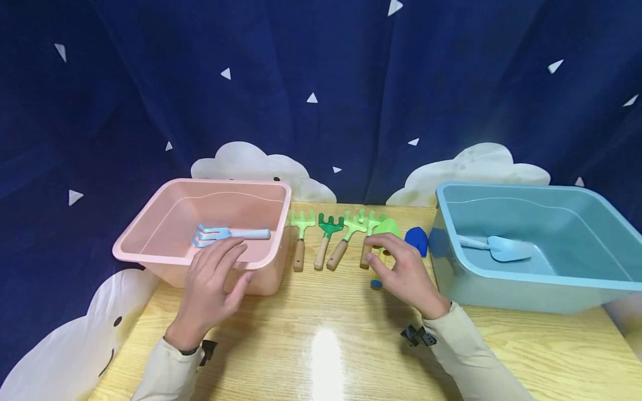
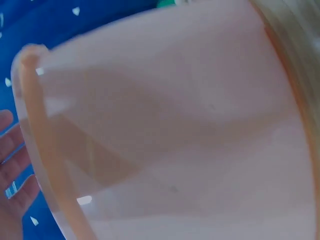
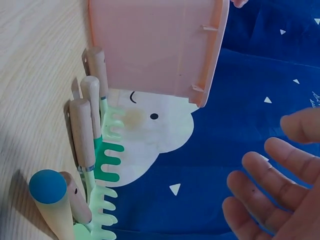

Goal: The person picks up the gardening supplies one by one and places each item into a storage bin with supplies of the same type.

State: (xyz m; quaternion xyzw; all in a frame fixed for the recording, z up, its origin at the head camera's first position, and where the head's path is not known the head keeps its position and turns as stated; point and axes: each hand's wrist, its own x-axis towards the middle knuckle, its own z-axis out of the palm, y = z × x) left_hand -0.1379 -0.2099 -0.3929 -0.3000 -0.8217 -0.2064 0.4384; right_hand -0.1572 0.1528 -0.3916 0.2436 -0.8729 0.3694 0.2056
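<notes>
My left hand (image 1: 210, 278) hovers at the front rim of the pink bin (image 1: 145, 223), fingers loosely bent and holding nothing. Inside that bin lies a light blue hand rake (image 1: 251, 234). My right hand (image 1: 403, 273) is above the right end of a row of garden tools, its fingers apart with nothing between them. The row has light green hand rakes (image 1: 303, 221) with wooden handles, a dark green hand rake (image 1: 331, 225), a light green trowel (image 1: 388, 225) and a blue trowel (image 1: 417, 240). A blue-tipped handle (image 3: 47, 186) stands out nearest in the right wrist view; my hand partly covers it in the head view.
On the right stands a blue bin (image 1: 501, 289) with a light blue trowel (image 1: 509, 249) in it. Both bins rest on a wooden table (image 1: 281, 345). Behind hangs a dark blue curtain (image 1: 341, 133) with white triangles and clouds.
</notes>
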